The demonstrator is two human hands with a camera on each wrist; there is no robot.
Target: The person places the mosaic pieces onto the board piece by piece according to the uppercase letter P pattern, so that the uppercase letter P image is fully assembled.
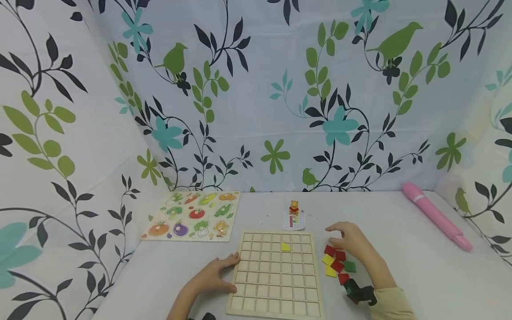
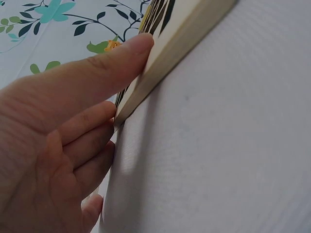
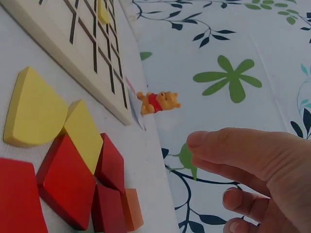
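A wooden grid board (image 1: 269, 291) lies on the table with one yellow triangular tile (image 1: 285, 246) in a cell of its upper part. My left hand (image 1: 214, 274) rests against the board's left edge; in the left wrist view the thumb (image 2: 112, 65) touches the rim and the other fingers lie along the side. To the board's right is a loose group of red tiles (image 1: 337, 266), yellow tiles (image 3: 36, 109) and a green tile (image 1: 350, 266). Over the far end of this group hovers my right hand (image 1: 352, 240), fingers loosely bent, thumb and forefinger apart, nothing visible between them.
Behind the board stands a small bear figure (image 1: 294, 207) by a paper card (image 1: 294, 223) with a coloured pattern. A vegetable puzzle board (image 1: 192, 218) lies at the back left. At the back right lies a long pink marker-shaped object (image 1: 436, 215). Patterned cloth (image 1: 256, 111) hangs behind the table.
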